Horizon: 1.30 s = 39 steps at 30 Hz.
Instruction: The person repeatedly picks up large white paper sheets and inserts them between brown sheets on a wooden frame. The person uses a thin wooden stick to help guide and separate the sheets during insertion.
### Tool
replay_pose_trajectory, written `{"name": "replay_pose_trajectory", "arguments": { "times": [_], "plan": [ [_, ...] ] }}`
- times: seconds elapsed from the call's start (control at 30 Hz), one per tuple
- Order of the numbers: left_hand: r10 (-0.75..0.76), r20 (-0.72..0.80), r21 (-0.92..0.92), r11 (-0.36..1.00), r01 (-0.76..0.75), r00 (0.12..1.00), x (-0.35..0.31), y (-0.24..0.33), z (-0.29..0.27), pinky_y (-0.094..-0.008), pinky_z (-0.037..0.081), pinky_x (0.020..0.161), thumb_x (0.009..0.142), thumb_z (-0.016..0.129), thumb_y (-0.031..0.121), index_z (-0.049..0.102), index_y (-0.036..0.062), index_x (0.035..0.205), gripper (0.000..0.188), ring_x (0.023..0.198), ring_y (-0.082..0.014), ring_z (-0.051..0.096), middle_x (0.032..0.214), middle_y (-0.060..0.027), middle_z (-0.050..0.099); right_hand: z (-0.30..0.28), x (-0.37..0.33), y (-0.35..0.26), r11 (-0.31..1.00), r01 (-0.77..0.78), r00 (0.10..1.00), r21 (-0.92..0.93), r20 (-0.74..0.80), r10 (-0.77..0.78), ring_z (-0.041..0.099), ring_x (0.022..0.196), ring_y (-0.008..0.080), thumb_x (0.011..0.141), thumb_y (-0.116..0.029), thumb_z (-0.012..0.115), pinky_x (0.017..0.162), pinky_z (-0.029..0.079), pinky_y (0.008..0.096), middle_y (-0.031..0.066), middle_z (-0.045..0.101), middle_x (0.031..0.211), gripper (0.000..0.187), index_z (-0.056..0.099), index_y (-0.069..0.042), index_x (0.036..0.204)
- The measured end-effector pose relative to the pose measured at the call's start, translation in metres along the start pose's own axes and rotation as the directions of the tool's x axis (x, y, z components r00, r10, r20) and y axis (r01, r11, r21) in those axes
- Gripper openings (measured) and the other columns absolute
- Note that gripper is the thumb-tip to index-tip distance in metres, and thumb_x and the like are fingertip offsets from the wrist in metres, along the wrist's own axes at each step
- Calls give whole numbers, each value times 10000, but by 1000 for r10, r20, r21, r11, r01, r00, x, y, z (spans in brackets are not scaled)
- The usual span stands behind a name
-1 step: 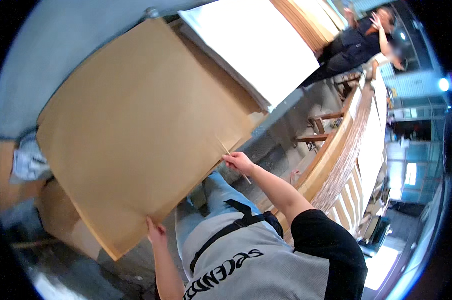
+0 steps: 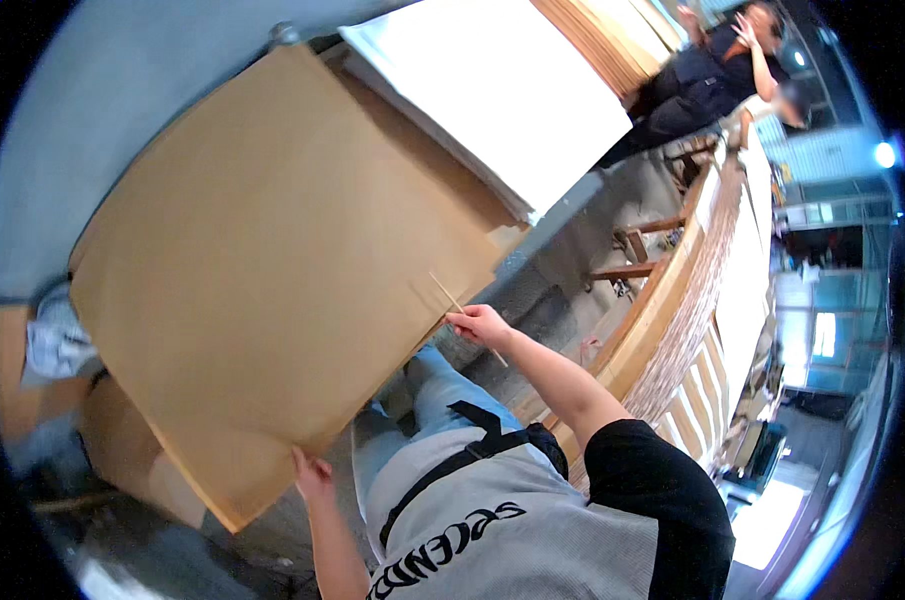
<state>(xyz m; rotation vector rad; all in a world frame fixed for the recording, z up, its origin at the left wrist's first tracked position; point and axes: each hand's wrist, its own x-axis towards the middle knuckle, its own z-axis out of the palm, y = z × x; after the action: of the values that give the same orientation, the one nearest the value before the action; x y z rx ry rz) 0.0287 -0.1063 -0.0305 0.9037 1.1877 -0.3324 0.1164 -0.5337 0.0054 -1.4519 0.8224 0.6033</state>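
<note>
A large sheet of brown paper (image 2: pixel 262 240), seemingly the top of a stack, spreads out before me. At its near edge, close to the lower corner, my left hand (image 2: pixel 314 474) pinches the paper between thumb and fingers. Farther along the same edge is my right hand (image 2: pixel 480 325), closed around a thin light stick (image 2: pixel 443 287). One end of the stick reaches over the paper and the other sticks out below the hand. The right fingertips meet the sheet's edge; whether they also grip it I cannot tell.
A white paper stack (image 2: pixel 502 90) lies beyond the brown sheet. On the right runs a long bench (image 2: pixel 662 300) with a wooden edge and layered paper strips. Another person (image 2: pixel 707 80) stands at the far right. A whitish bundle (image 2: pixel 62 338) sits at the left.
The brown sheet and the white stack appear slightly farther left in view, and the sheet's lower corner sits a little lower. Both hands keep nearly the same places and grips.
</note>
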Motion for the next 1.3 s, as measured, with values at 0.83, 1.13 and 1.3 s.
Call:
{"name": "replay_pose_trajectory", "arguments": {
  "times": [0.83, 1.13, 1.3],
  "plan": [
    [-36, -242, 175, 981, 81, 970, -44, -3, 40, -219, 367, 425, 793, 583, 400, 499, 138, 982, 334, 505, -110, 478, 717, 17, 516, -300, 130, -36, 854, 19, 735, -520, -571, -364, 586, 733, 177, 713, -222, 659, 680, 440, 288, 72, 618, 770, 197, 640, -61, 826],
    [-74, -137, 123, 988, 91, 988, -23, -20, 15, -268, 417, 415, 806, 577, 371, 462, 117, 1032, 359, 475, -148, 488, 661, -43, 531, -317, 112, -80, 937, 302, 800, 174, -581, -149, 454, 528, 99, 785, -185, 483, 429, 351, 234, 6, 496, 658, 148, 549, -58, 823],
    [-11, -11, 48, 999, 12, 1000, -9, -32, 12, -274, 448, 444, 814, 555, 387, 497, 112, 985, 329, 495, -166, 518, 637, -53, 528, -213, 31, -153, 767, 390, 898, 509, -395, -195, 324, 415, 52, 912, -218, 388, 319, 205, 177, -29, 431, 608, 195, 490, -77, 825]
  ]
}}
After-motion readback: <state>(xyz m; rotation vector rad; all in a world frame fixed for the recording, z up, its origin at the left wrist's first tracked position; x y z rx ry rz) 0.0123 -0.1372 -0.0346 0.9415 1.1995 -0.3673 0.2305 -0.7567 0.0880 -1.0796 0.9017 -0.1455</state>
